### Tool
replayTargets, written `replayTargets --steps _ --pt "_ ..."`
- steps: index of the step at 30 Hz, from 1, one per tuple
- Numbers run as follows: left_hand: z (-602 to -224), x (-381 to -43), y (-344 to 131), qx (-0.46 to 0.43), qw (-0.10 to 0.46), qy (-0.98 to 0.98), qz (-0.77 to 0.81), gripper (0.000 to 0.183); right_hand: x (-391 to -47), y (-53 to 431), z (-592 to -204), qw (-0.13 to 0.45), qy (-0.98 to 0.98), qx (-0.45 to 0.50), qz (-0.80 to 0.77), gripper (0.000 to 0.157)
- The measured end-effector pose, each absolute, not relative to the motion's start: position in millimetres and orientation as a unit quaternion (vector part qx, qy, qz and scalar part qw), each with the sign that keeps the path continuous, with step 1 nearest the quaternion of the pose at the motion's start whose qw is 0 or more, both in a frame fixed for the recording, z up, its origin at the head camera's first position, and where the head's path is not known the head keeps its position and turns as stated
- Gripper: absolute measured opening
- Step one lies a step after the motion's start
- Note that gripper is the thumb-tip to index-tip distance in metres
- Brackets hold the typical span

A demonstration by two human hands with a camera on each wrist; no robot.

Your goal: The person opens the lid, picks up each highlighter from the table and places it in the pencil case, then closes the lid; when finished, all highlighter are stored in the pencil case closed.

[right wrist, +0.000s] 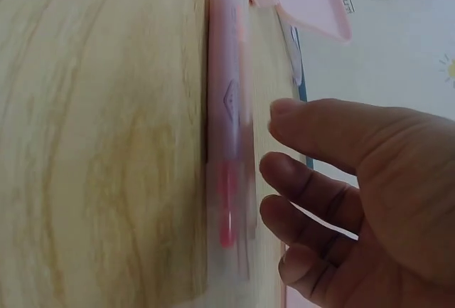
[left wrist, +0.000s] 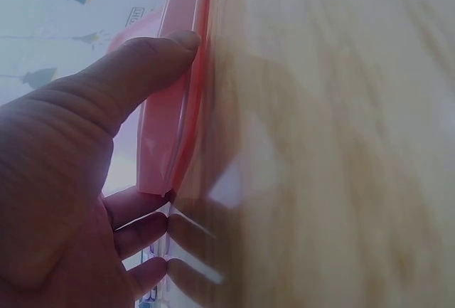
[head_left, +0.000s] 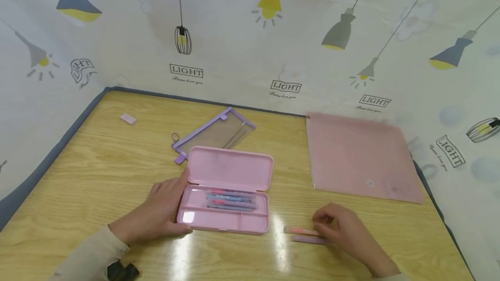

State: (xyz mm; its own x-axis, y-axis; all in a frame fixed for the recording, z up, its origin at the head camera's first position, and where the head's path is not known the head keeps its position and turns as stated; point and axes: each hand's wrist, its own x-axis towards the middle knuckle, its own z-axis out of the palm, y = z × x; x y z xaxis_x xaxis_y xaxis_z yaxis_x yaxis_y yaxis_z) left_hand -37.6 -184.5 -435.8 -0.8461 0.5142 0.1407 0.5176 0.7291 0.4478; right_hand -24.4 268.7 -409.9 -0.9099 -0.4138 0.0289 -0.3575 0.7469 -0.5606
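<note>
A pink pencil case (head_left: 211,220) lies with its lid (head_left: 230,170) raised at the back. Several pens (head_left: 232,200) lie side by side in its long rear compartment; the two front compartments hold nothing visible. My left hand (head_left: 162,209) holds the case's left end, its thumb (left wrist: 153,62) on the front wall and fingers round the corner. To the right of the case, my right hand (head_left: 345,231) hovers over a pale orange pen (head_left: 300,231) and a purple pen (head_left: 306,240) on the table. Its fingers are loosely bent, apart from the purple pen (right wrist: 225,73) in the right wrist view.
Behind the case lies a purple-edged mesh zip pouch (head_left: 207,135) with thin sticks in it, partly covered by the lid. A small pink eraser-like block (head_left: 128,119) sits at the back left. At the back right is a pink translucent folder (head_left: 361,157), near the patterned curtain (head_left: 234,55).
</note>
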Motion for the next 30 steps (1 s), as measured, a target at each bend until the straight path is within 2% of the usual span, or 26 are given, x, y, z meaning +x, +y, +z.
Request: replayTargets --steps 14,30 --pt "-438 -39 -185 -0.280 0.008 -0.927 -0.248 0.130 -24 277 -419 0.048 0.916 -0.261 -0.301 0.011" --pt "-438 -38 -185 -0.274 -0.002 -0.930 -0.247 0.130 -23 277 -420 0.053 0.909 -0.261 -0.320 0.007"
